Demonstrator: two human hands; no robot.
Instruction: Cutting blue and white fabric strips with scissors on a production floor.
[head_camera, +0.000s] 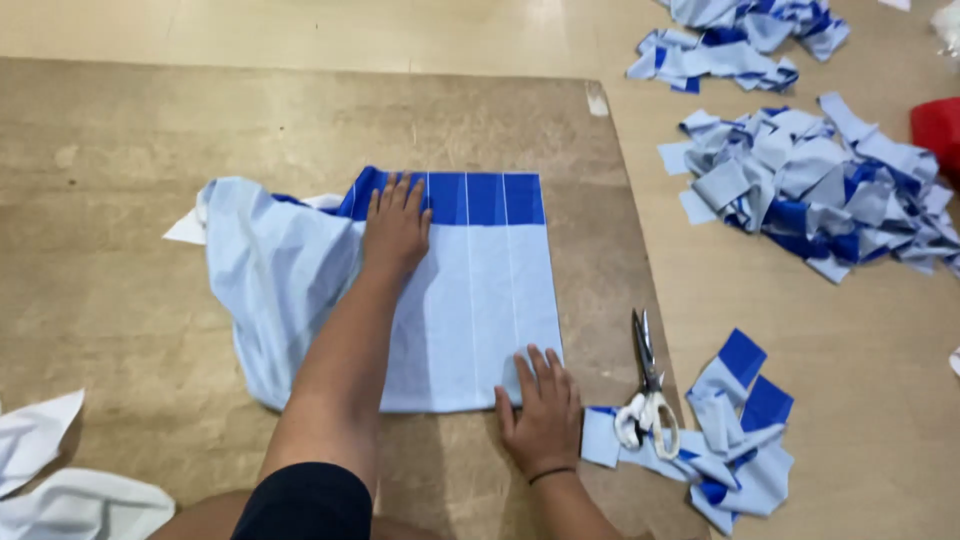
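Left hand (396, 230) lies flat, fingers spread, on the blue cloth (470, 300). Right hand (545, 415) presses its near corner, fingers slightly apart. Scissors (648, 385) lie just right, on scraps (735, 455).

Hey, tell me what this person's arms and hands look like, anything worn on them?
Both forearms are bare, with no sleeves reaching them and no gloves. The right hand has a thin dark band around the wrist. The left hand shows no ring, watch or band that I can make out. A dark piece of clothing sits at the bottom edge of the view, near the left arm.
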